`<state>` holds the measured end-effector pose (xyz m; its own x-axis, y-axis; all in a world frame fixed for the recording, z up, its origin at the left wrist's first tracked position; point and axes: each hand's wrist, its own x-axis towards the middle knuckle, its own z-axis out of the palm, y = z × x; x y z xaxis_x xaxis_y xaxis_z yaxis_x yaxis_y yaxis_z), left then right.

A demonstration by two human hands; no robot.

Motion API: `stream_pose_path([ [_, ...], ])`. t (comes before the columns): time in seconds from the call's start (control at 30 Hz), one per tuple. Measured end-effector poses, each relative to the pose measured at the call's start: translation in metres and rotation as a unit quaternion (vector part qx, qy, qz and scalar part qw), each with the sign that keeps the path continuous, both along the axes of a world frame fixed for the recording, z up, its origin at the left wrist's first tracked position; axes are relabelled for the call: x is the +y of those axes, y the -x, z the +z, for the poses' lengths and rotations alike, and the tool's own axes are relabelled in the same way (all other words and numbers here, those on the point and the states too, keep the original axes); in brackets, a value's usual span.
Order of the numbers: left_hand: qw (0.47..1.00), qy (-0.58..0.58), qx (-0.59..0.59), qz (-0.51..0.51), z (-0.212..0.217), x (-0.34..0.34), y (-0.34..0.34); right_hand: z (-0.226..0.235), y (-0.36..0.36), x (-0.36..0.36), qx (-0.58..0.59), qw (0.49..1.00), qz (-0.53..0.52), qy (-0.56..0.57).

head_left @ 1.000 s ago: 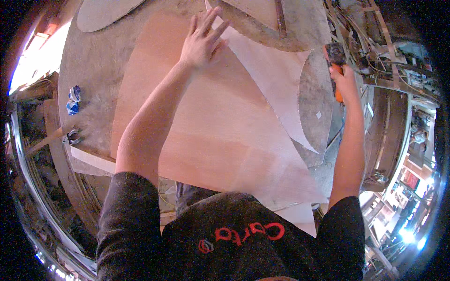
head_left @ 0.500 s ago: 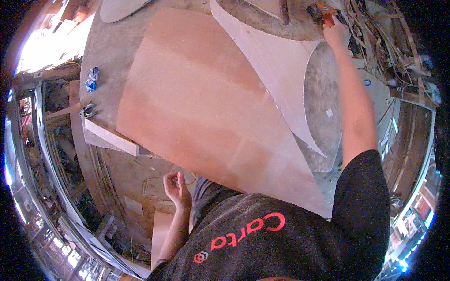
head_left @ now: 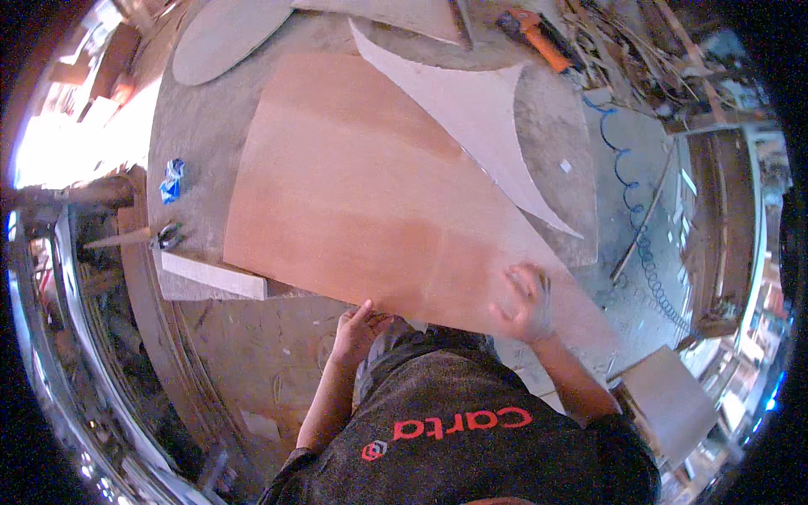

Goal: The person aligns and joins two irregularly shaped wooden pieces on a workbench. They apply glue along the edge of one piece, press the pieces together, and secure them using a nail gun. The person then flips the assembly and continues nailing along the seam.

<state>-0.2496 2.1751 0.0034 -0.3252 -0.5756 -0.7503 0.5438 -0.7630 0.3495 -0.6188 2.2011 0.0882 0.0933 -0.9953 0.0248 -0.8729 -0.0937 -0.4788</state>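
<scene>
A large reddish-brown plywood sheet [head_left: 362,177] lies slanted across the table, its near edge sticking out toward my body. At that near edge, my left hand [head_left: 358,332] has its thumb over the top and its other fingers beneath, closed on the sheet. My right hand [head_left: 523,305] is over the sheet's near right part, smeared by motion. Whether it touches the surface I cannot tell. Beyond the sheet's right edge lies a pale offcut [head_left: 471,105] with curved sides. An orange-and-black air tool [head_left: 539,40] rests at the far right, away from both hands.
A blue coiled hose [head_left: 623,160] hangs down on the right. Along the left side are a crumpled blue-and-white wrapper [head_left: 172,180], pliers [head_left: 167,236] and a pale wood strip [head_left: 215,276]. A rounded board [head_left: 231,38] lies far left; scrap strips [head_left: 627,46] pile up far right.
My right hand has left the air tool and come back over the near part of the sheet. My left hand has moved up to the sheet's near edge. The view has shifted.
</scene>
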Motion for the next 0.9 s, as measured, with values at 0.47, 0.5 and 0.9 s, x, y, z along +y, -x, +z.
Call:
stream_pose_path([
  [0.47,0.991,0.037,0.088,-0.088,0.002,-0.035,0.007,-0.060,-0.086,0.055,0.196,0.973,-0.073,0.094],
  [0.5,0.992,0.006,0.109,-0.068,0.003,-0.036,0.008,-0.060,-0.086,0.055,0.200,0.972,-0.074,0.101],
  [0.9,0.979,0.176,0.089,-0.043,0.049,-0.056,0.004,-0.022,-0.107,0.070,0.173,0.980,-0.066,0.067],
])
